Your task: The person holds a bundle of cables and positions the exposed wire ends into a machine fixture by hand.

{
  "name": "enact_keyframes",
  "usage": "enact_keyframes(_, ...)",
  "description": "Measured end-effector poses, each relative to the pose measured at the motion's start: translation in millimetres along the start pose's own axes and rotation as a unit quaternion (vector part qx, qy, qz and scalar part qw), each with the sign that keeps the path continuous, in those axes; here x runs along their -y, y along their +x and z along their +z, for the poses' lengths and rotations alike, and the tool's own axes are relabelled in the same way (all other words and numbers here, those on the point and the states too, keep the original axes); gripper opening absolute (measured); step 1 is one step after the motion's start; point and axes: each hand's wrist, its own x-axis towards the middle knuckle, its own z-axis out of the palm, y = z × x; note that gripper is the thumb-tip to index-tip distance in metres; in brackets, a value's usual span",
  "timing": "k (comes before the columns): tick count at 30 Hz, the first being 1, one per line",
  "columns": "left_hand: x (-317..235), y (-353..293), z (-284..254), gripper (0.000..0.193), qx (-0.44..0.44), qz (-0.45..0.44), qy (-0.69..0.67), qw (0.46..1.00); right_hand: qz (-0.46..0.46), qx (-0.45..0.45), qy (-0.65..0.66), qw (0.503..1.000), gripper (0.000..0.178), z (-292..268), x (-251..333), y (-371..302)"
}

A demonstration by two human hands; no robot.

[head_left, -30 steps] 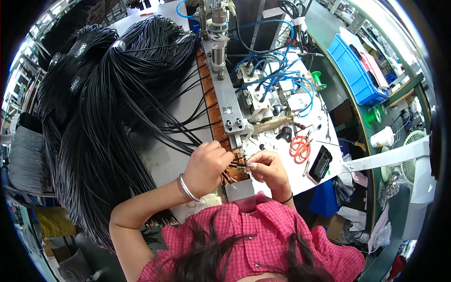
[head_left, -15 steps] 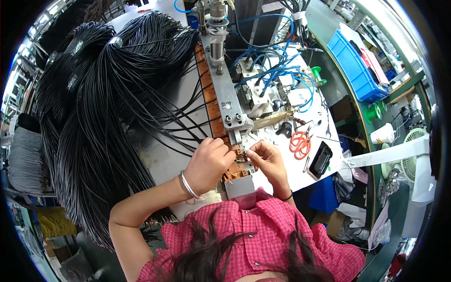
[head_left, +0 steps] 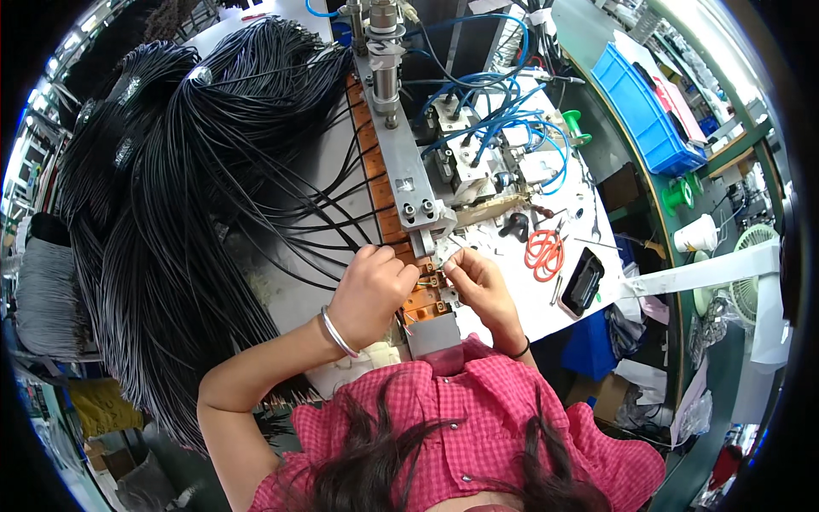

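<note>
- Head view, hands: the left hand (head_left: 375,286) is curled with its knuckles up; its fingertips are hidden, so I cannot tell what it grips. The right hand (head_left: 478,280) brings thumb and forefinger together in a pinch; what lies between them is too small to tell.
- Head view, between the hands: thin coloured wire ends (head_left: 424,285) lie over a long orange-brown strip of slotted blocks (head_left: 373,162), just right of the left knuckles and near the right fingertips.
- Head view, left: slim black round cables (head_left: 320,224) run from a large black cable bundle (head_left: 213,154) toward the strip, beyond the left hand.
- Head view, around: a grey metal bar (head_left: 405,183) stands just beyond the hands; a smooth grey metal block (head_left: 433,331) sits at the strip's near end.
</note>
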Motion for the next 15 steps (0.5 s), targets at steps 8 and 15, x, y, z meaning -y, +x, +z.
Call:
enact_keyframes(8,3,2,-2,0.009,0.006,0.014,0.022,1.000,0.063,0.003,-0.031,0.998,0.012,-7,-6,-2)
enact_keyframes(15,38,10,-28,0.016,0.087,0.022,0.055,0.994,-0.466,0.155,0.227,0.841,0.078,7,99,-42)
